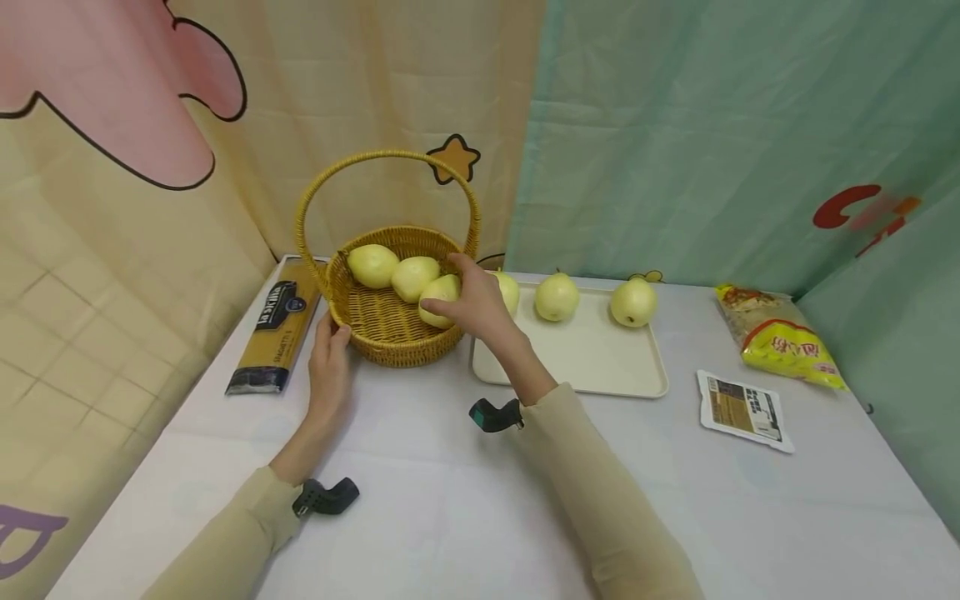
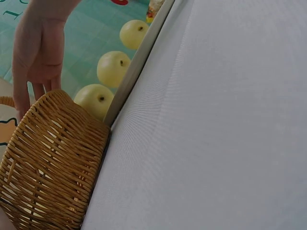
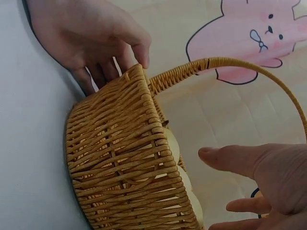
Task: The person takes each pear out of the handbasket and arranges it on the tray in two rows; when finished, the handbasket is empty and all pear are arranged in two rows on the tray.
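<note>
Beige sleeves are seen nearest to the camera. Beyond them, three pale-green pears are contained in the wicker basket, whose rim is gripped by the left hand. Just by the rightmost of these pears, the right hand is held with thumb and fingers spread wide. Three other pears are placed on the white tray; a spaghetti package is laid left of the basket on the tabletop.

The basket's handle obstructs overhead; room lies before the tray's 2 rightmost pears.
</note>
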Demonstrator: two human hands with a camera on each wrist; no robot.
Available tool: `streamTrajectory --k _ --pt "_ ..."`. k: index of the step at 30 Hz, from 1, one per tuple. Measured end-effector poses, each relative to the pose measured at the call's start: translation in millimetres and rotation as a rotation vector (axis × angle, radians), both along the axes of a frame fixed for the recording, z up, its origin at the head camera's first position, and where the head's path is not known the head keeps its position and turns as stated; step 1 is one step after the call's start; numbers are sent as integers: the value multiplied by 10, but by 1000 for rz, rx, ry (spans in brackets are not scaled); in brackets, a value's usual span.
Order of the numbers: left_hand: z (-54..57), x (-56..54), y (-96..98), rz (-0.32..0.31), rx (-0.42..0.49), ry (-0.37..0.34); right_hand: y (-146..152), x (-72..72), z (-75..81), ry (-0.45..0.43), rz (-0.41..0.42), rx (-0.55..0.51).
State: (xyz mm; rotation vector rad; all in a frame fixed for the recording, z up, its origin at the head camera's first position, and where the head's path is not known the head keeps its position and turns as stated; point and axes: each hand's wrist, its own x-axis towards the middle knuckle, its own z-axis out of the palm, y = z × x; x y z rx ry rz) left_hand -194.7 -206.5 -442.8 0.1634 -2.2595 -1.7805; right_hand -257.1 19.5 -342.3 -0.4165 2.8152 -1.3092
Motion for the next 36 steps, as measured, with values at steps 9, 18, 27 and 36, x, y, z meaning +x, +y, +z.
streamTrajectory --k 9,18,27,36 --pt "4 3 -41 23 -32 -4 -195 -76 -6 -6 -7 155" --pt "-5 1 -40 15 -24 23 -353 -83 -73 70 -35 351" --pt "10 4 -15 19 -38 19 -437 -36 -162 132 -10 414" --pt "-3 -9 -6 26 -42 6 -439 -33 -203 107 -3 363"
